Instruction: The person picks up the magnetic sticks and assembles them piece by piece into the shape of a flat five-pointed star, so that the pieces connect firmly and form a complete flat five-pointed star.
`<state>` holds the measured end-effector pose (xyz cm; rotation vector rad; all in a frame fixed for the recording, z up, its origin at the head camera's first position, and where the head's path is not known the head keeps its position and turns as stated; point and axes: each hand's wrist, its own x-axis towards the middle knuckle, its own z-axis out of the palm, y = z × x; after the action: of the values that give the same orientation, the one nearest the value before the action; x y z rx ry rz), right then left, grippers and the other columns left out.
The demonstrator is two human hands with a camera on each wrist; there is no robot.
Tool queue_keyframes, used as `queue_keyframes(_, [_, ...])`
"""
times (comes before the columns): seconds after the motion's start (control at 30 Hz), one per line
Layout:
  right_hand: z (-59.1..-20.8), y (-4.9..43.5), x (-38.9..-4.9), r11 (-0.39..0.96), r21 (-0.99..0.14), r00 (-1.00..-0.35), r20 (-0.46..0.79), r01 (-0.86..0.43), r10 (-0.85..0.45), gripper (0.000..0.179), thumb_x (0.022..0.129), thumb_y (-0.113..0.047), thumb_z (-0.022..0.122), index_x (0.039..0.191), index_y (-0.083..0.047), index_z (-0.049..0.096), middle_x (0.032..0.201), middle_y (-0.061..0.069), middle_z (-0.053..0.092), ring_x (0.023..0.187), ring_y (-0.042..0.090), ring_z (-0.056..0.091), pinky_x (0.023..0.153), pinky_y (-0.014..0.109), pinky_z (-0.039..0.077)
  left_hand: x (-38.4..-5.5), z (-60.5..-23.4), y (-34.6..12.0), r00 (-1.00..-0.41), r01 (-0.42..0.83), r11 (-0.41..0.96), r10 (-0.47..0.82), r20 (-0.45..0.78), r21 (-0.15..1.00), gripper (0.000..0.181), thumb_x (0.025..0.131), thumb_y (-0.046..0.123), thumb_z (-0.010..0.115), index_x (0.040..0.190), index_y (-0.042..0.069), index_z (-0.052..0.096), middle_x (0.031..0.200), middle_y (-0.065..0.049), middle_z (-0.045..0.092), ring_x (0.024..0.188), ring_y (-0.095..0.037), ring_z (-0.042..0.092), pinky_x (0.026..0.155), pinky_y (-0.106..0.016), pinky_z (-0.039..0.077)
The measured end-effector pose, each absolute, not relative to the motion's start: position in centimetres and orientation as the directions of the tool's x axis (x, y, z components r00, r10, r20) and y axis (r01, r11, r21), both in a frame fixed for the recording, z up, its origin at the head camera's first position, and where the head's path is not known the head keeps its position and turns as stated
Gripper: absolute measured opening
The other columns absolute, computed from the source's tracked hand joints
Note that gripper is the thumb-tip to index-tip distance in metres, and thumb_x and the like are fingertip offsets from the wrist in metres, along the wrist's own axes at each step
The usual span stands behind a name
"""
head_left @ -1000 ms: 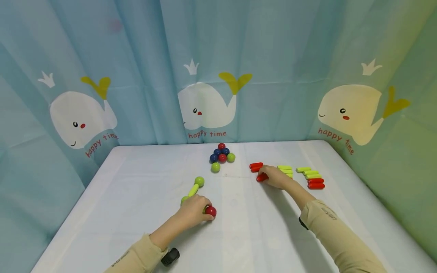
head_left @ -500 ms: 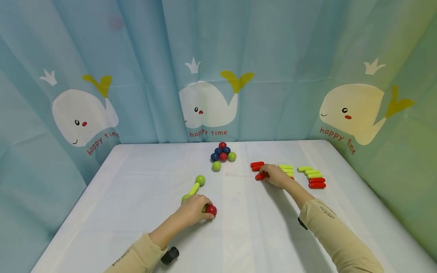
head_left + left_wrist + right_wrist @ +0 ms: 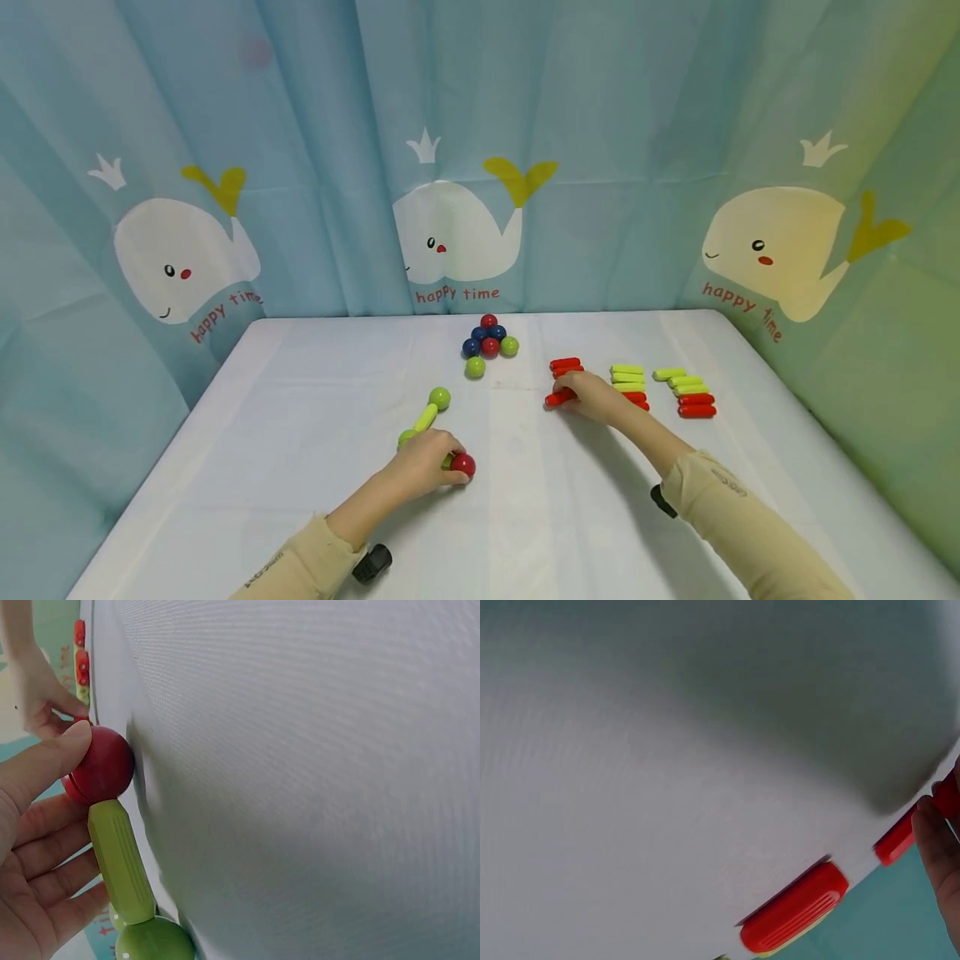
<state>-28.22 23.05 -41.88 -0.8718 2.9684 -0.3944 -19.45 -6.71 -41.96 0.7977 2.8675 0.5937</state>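
Left hand (image 3: 423, 461) pinches glossy red ball (image 3: 110, 766), touching grooved lime rod (image 3: 120, 862); right hand (image 3: 591, 397) pinches slim, bright red rod (image 3: 555, 400)

Left fingers (image 3: 56, 850) hold a red ball (image 3: 109, 766) — a light-green rod (image 3: 121, 862) against it.

Ball cluster (image 3: 490, 345) nr back of tbl (image 3: 315, 367), rods (image 3: 627, 377) to its R, ball-rod chain (image 3: 426, 417) in front, to L.

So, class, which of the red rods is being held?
The red rod pinched in the person's right hand, its end sticking out leftward in the head view. The other visible red rods lie in pairs on the table.
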Motion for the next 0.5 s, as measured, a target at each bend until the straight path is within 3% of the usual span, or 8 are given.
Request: queue_keyframes(0.5, [-41.7, 19.3, -25.9, 0.634, -0.441, -0.726, 0.064, -0.636, -0.684, 0.021, 0.081, -0.004, 0.070, 0.102, -0.002, 0.068, 0.096, 0.007, 0.069, 0.088, 0.017, 0.061, 0.081, 0.031, 0.054, -19.6, -42.1, -6.9, -0.849, 0.468, 0.749, 0.528, 0.004, 0.469, 0.030, 0.075, 0.024, 0.080, 0.094, 0.003, 0.072, 0.089, -0.004, 0.071, 0.079, -0.010, 0.058, 0.068, -0.022, 0.047])
